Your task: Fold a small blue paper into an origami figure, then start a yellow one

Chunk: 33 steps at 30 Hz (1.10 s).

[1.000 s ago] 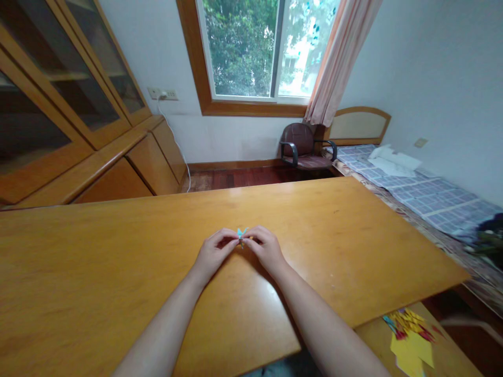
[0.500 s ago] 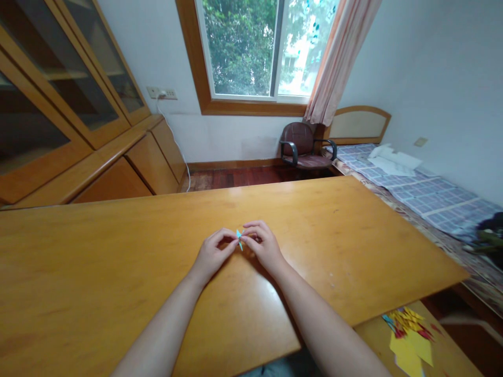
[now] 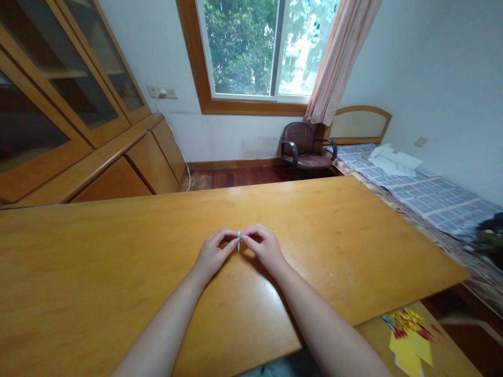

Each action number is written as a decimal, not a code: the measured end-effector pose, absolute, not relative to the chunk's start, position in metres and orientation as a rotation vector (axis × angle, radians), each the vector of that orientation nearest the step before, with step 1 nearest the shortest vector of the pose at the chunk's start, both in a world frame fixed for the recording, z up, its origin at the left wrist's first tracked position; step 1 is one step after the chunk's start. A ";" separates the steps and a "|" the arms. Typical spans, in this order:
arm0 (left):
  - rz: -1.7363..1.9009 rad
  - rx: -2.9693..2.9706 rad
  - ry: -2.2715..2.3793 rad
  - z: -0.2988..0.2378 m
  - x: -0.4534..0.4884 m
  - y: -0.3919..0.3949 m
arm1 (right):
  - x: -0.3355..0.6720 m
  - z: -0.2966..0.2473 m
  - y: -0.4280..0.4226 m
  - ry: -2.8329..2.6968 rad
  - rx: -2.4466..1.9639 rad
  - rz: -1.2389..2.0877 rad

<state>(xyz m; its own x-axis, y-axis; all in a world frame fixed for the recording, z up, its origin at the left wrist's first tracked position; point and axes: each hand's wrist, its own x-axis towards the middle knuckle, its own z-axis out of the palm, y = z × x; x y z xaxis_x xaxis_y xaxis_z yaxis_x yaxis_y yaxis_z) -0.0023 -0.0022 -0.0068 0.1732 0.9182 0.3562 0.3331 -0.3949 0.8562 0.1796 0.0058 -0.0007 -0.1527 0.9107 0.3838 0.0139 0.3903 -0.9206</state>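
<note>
Pinched between fingertips of left hand (image 3: 214, 254) and right hand (image 3: 268, 248): small light-blue piece (image 3: 239, 245), seen as a narrow sliver. Lies in the slim gap separating the two hands, at about the middle of the view's width, with one end showing past the fingertips on the side of the window (image 3: 241, 52), the other end on the near side. Hands close together, nearly meeting, clamped on the piece from either side. Beneath, wooden tabletop (image 3: 118, 251); cannot tell whether in contact with the piece. At lower right, well apart from both hands: lower wooden surface (image 3: 375, 335), bearing yellow sheets (image 3: 411, 348) and, just beyond, a heap of small yellow and red pieces (image 3: 411, 317). Past the far edge of the tabletop: maroon chair (image 3: 298, 139), near the bed (image 3: 432, 193).
</note>
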 end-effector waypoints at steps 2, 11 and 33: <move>1.222 1.853 1.175 -0.006 -0.002 -0.002 | 0.179 0.000 0.005 -1.509 -0.863 0.981; 1.281 1.876 1.117 -0.009 -0.001 -0.001 | 0.179 0.001 0.005 -1.527 -0.865 0.900; 1.321 1.480 1.188 -0.007 0.006 0.003 | 0.171 -0.012 0.012 -1.141 -0.864 1.306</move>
<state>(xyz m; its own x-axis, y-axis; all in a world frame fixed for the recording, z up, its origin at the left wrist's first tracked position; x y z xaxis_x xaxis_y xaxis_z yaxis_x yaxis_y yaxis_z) 0.0063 0.0026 -0.0072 0.0111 0.9723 0.2335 0.1301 -0.2329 0.9638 0.1708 0.0116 -0.0122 -0.0887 0.9860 0.1414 -0.2722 0.1125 -0.9556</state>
